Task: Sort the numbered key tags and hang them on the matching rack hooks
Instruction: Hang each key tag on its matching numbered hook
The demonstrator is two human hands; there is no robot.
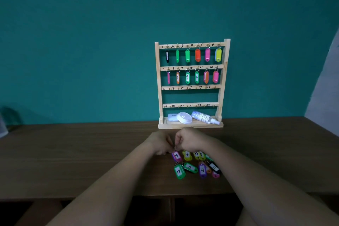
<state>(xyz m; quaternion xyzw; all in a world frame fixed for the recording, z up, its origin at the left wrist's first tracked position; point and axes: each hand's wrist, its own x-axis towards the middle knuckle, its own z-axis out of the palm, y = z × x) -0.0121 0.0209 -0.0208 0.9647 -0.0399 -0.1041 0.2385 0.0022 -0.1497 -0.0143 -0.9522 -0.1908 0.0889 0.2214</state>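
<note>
A wooden rack (pixel 190 88) stands at the back of a brown table (pixel 91 152), against a teal wall. Its two upper rails carry a full row of coloured tags each, under the numbers 1 to 12, while the hooks marked 13 to 18 and 19 to 24 are bare. In the rack's base tray lie a white case (pixel 172 117), a white lid (pixel 184 118) and a spray bottle (pixel 204 117). In front of the rack, both hands meet over the table: the left hand (pixel 161 143) and the right hand (pixel 190 141) have their fingers curled and pinch together at the top end of tag 13 (pixel 176 156), a purple one; its ring is too small to make out. Just beside it lie the loose tags, close together on the table: yellow tag 14 (pixel 186 154), green tag 19 (pixel 179 171), purple tag 21 (pixel 202 170), a black tag (pixel 214 167) and a few more partly hidden under the right forearm
</note>
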